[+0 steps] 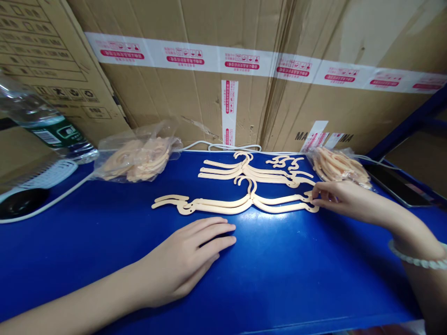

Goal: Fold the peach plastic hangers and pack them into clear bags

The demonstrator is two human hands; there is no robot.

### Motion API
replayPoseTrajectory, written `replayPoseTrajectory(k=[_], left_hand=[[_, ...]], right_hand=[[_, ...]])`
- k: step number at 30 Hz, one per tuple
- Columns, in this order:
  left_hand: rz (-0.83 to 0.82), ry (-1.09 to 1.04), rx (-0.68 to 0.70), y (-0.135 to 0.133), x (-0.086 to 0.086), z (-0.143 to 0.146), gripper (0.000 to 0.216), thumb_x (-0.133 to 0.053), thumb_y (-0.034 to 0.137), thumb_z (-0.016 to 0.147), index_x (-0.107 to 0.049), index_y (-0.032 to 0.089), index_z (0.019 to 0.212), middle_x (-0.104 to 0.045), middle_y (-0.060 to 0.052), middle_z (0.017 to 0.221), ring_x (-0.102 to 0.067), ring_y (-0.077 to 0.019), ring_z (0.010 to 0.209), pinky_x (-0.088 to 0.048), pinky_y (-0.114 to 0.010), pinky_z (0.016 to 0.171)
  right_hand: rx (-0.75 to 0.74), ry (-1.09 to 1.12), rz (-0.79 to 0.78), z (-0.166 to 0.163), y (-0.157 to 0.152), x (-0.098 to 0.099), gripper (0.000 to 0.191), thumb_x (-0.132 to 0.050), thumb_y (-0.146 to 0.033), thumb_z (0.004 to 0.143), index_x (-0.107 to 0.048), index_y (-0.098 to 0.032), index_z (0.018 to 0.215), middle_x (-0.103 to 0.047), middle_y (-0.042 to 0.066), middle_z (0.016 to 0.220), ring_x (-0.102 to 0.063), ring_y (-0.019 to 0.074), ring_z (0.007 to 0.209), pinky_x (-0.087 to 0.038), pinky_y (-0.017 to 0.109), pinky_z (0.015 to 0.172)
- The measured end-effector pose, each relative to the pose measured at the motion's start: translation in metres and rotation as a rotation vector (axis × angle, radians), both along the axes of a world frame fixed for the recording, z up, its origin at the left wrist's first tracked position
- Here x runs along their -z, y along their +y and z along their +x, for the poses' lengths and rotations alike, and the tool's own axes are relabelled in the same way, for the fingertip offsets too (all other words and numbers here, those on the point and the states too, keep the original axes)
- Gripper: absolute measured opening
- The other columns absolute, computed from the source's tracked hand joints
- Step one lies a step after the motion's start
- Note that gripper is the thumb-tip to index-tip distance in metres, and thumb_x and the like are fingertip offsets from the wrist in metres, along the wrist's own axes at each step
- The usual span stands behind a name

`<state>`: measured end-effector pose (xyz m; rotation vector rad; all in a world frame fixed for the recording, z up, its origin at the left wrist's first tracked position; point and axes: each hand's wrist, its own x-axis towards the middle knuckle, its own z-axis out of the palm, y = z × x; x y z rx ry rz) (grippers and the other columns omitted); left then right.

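Two beige folding clothes hangers (226, 208) lie overlapped on the blue table, hooks pointing away from me. At their left end, curved end pieces (171, 199) stick out. My right hand (337, 197) is at their right end, thumb and fingers pinched on a small curved hanger end piece (309, 194), partly hidden by the fingers. My left hand (200, 256) rests on the table in front of the hangers, fingers stretched out, holding nothing. Behind lies another stack of hangers (223, 172), with several loose small curved pieces (284, 161) beside it.
Clear plastic bags of beige hanger parts stand at the back left (139, 158) and back right (340, 165). Large cardboard boxes (181, 93) form the rear wall. A water bottle (63, 135), black mouse (23, 202), white cable (66, 197) and dark phone-like slab (398, 186) lie around the edges.
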<state>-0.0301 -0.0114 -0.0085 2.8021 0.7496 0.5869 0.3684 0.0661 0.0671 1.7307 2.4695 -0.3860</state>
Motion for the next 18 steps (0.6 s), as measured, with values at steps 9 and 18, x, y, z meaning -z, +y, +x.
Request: replayPoseTrajectory(k=[9,18], left_hand=[[-0.057,0.021,0.010,0.0003,0.0037,-0.0039,0.053,-0.041,0.005,0.095,-0.050,0.022,0.144,-0.053,-0.009,0.152,-0.047,-0.0260,0.141,-0.047,-0.045,0.115],[-0.083,0.041,-0.004,-0.0016,0.0036,-0.0046,0.071,-0.039,-0.005,0.080,-0.049,0.023,0.145,-0.049,-0.006,0.155,-0.043,-0.0255,0.144,-0.045,-0.046,0.116]], right_hand=[[-0.004,0.036,0.003,0.0035,0.0013,0.0028,0.035,-0.052,-0.052,0.089,-0.069,-0.022,0.082,-0.072,0.008,0.073,-0.063,0.0220,0.059,-0.041,0.034,0.055],[-0.022,-0.008,-0.006,0.0025,0.0023,0.0020,0.037,-0.049,-0.053,0.090,-0.067,-0.022,0.077,-0.068,0.007,0.067,-0.058,0.0207,0.055,-0.038,0.034,0.052]])
